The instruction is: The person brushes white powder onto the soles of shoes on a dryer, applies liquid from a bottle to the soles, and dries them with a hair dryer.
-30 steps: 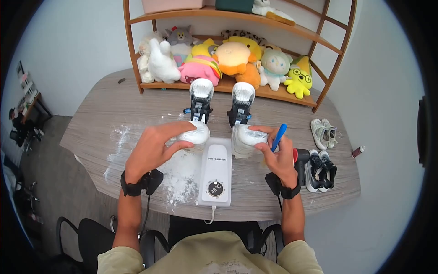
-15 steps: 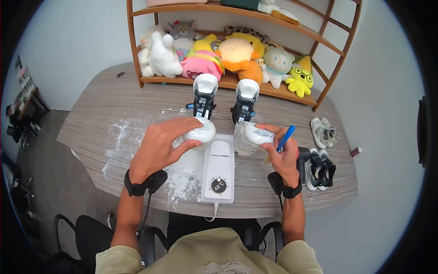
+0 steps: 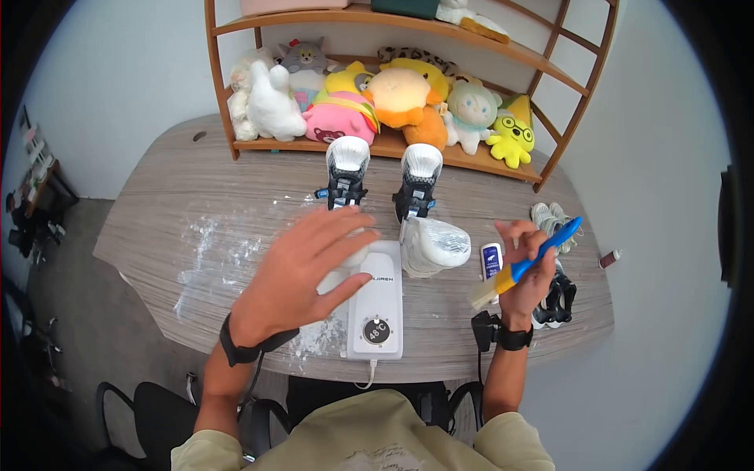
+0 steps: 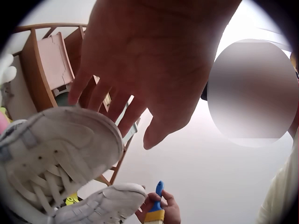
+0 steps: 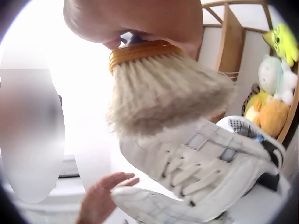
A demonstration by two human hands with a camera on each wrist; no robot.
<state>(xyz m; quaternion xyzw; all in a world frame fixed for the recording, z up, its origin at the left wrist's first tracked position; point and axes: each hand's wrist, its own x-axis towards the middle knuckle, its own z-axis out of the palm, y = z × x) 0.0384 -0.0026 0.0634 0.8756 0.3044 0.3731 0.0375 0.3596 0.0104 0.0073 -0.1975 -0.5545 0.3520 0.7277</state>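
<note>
In the head view the left hand (image 3: 306, 275) is held with fingers extended over a white shoe that it mostly hides; the left wrist view shows that shoe (image 4: 70, 149) below spread fingers. The right hand (image 3: 528, 275) grips a brush (image 3: 514, 275) with a blue and yellow handle, its pale bristles pointing left. To the left of that hand, a second white shoe (image 3: 436, 245) is tilted with its toe up, beside the white device (image 3: 375, 314) showing 48°C. In the right wrist view the bristles (image 5: 163, 93) hang in front of this shoe.
Two black-and-white shoes (image 3: 345, 169) stand at the back, before a wooden shelf (image 3: 385, 149) of plush toys. White powder (image 3: 212, 243) lies on the table at left. A blue-labelled bottle (image 3: 492, 263) and more shoes (image 3: 559, 302) are at right.
Both hands have let go of the white shoes. The left hand has risen and spread its fingers; the right hand has moved right with the brush, its bristles now plainly visible.
</note>
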